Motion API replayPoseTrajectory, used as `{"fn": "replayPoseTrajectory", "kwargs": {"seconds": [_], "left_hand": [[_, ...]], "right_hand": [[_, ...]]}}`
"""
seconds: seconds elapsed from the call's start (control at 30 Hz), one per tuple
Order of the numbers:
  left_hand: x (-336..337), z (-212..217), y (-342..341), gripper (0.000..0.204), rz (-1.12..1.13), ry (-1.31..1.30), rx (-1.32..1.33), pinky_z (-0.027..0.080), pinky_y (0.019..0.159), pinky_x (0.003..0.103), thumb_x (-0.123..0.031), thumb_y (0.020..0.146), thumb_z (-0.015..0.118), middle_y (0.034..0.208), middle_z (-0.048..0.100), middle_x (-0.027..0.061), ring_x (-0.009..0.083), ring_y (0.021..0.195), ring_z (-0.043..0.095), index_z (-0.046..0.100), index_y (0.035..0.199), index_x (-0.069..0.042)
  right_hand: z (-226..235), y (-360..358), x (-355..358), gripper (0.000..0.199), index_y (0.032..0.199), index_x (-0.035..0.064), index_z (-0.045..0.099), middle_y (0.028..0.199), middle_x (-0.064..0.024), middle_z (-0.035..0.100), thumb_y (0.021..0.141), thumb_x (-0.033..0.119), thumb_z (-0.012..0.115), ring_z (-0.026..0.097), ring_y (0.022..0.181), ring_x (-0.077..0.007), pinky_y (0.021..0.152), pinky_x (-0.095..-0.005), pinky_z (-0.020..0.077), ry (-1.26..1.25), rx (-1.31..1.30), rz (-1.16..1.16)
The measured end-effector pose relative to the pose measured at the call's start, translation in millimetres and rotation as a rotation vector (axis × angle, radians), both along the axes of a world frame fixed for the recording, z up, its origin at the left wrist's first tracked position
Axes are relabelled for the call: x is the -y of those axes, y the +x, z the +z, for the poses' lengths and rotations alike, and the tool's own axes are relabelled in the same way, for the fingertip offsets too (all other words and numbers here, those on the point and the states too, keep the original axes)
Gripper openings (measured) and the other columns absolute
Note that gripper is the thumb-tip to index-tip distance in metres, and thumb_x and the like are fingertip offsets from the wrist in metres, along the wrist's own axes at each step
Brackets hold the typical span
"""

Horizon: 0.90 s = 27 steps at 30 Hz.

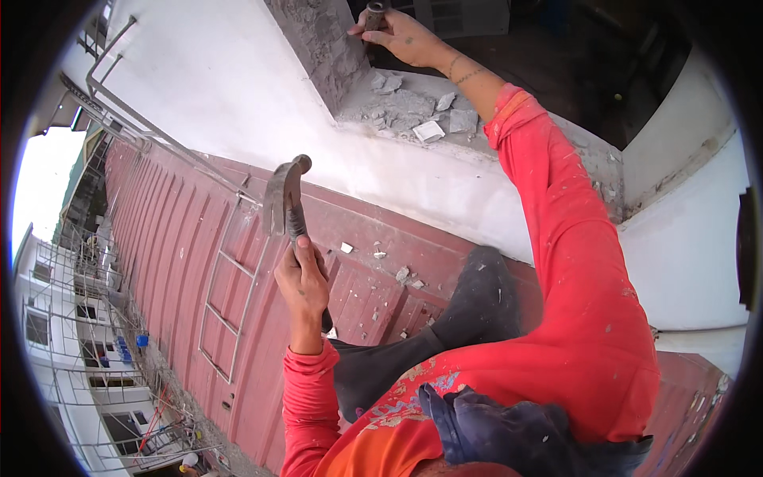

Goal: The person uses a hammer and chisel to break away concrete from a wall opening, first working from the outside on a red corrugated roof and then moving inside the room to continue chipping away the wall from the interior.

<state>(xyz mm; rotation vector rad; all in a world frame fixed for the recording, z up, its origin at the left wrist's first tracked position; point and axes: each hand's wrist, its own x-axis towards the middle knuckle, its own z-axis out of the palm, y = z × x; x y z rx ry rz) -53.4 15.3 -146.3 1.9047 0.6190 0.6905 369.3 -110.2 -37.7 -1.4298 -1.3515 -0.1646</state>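
Observation:
A claw hammer [292,208] stands upright in my left hand [304,282], its fingers wrapped round the handle and the steel head raised above the red roof. Farther up, my right hand [401,40] grips a short chisel [374,14] whose round metal end shows; the rest is hidden or out of view. That hand is beside the rough, chipped side [322,48] of a wall opening. Below it, broken pieces of mortar [405,110] lie on the sill. The hammer and the chisel are well apart.
Red ribbed metal roofing [179,222] slopes down to the left, with a thin metal ladder [230,322] on it. Loose chips [403,274] lie near my dark-clad leg [477,298]. A white wall [238,87] borders the roof; scaffolding [67,278] stands far left.

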Motion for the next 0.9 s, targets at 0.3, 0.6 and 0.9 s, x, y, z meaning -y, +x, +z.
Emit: {"fn": "replayPoseTrajectory", "kwargs": {"seconds": [0.3, 0.6, 0.9], "left_hand": [[52, 133, 96, 0.074, -0.002, 0.477, -0.073, 0.037, 0.051, 0.038, -0.062, 0.102, 0.049, 0.053, 0.047, 0.0104, 0.0188, 0.051, 0.046, 0.054, 0.068, 0.004], [80, 170, 127, 0.083, 0.082, 0.676, -0.182, 0.045, 0.057, 0.044, -0.072, 0.097, 0.050, 0.053, 0.050, 0.0180, 0.0293, 0.052, 0.051, 0.058, 0.066, 0.005], [86, 157, 128, 0.077, -0.035, 0.804, -0.038, 0.044, 0.056, 0.043, -0.066, 0.101, 0.046, 0.057, 0.052, 0.0175, 0.0277, 0.053, 0.052, 0.062, 0.079, 0.006]], "right_hand": [[-14, -1, 3, 0.021, 0.118, 0.0043, 0.058, 0.120, -0.0098, 0.071, 0.099, 0.009, 0.065, 0.066, 0.114, -0.0178, 0.104, -0.0332, 0.0493, 0.059, -0.048, 0.060], [-30, -14, -4, 0.026, 0.113, 0.0028, 0.069, 0.108, -0.0050, 0.076, 0.092, 0.016, 0.077, 0.071, 0.098, -0.0126, 0.094, -0.0303, 0.0545, 0.062, 0.101, -0.037], [-36, -14, 4, 0.031, 0.112, 0.0062, 0.072, 0.104, -0.0055, 0.078, 0.088, 0.024, 0.081, 0.073, 0.095, -0.0152, 0.091, -0.0309, 0.0550, 0.085, -0.027, 0.028]]}}
